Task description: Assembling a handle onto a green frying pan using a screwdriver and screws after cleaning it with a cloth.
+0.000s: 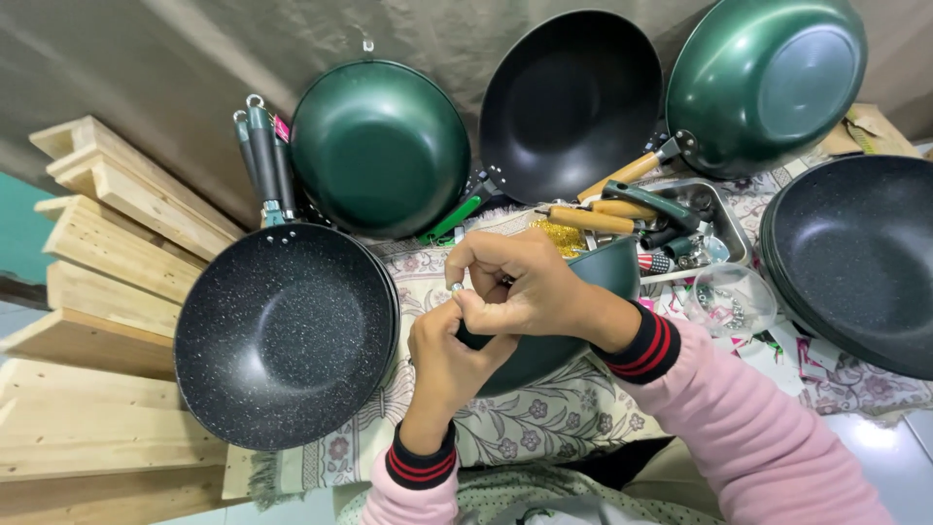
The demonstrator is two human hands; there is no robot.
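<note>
My left hand (449, 358) and my right hand (520, 284) meet over a green pan (573, 331) that lies on my lap on the patterned cloth. Between their fingertips they pinch a small silvery metal part (456, 288), perhaps a screw or nut. The right hand comes in from the right in a pink sleeve with a dark striped cuff; the left rises from below. The hands hide most of the pan's near side.
A speckled black pan (285, 335) lies at left by wooden planks (102, 292). Green pans (381, 146) (768, 83) and a black one (570, 102) lean on the wall. A metal tray (724, 222) holds handles and screwdrivers; a clear cup (731, 299) holds small parts; stacked black pans (860, 258) lie right.
</note>
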